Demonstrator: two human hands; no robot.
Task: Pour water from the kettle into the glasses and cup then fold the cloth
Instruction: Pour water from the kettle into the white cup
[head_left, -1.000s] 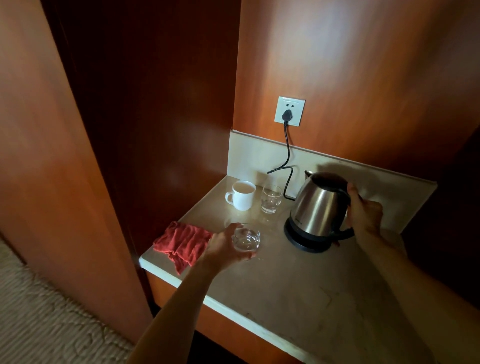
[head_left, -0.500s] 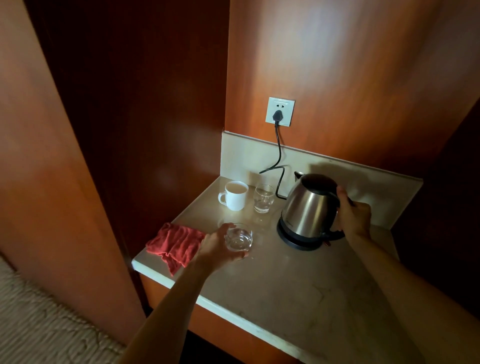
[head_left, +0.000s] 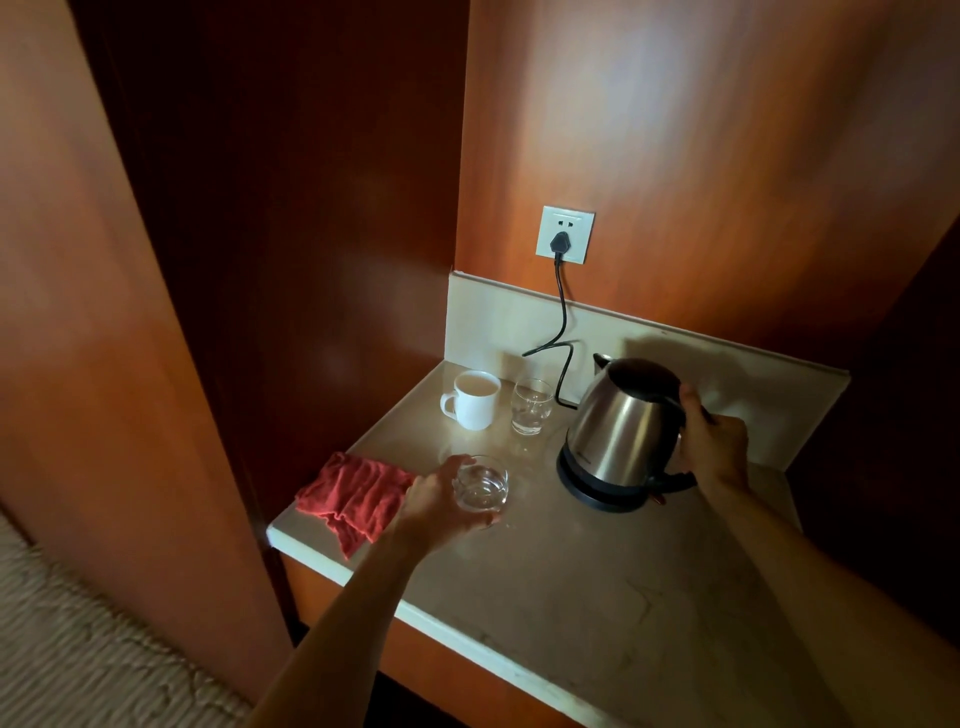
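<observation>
At centre frame, the left hand (head_left: 436, 506) curls around a short clear glass tumbler (head_left: 480, 487) on the pale stone table (head_left: 597, 587). The right hand (head_left: 714, 447) grips the rounded brushed-steel kettle (head_left: 621, 434)'s black handle. A crumpled red cloth (head_left: 356, 496) lies left; a white ceramic cup (head_left: 474, 400) and second clear glass (head_left: 531, 406) stand behind.

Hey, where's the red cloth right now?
In the head view the red cloth lies crumpled at the counter's front-left corner, just left of the left hand holding a glass.
</observation>
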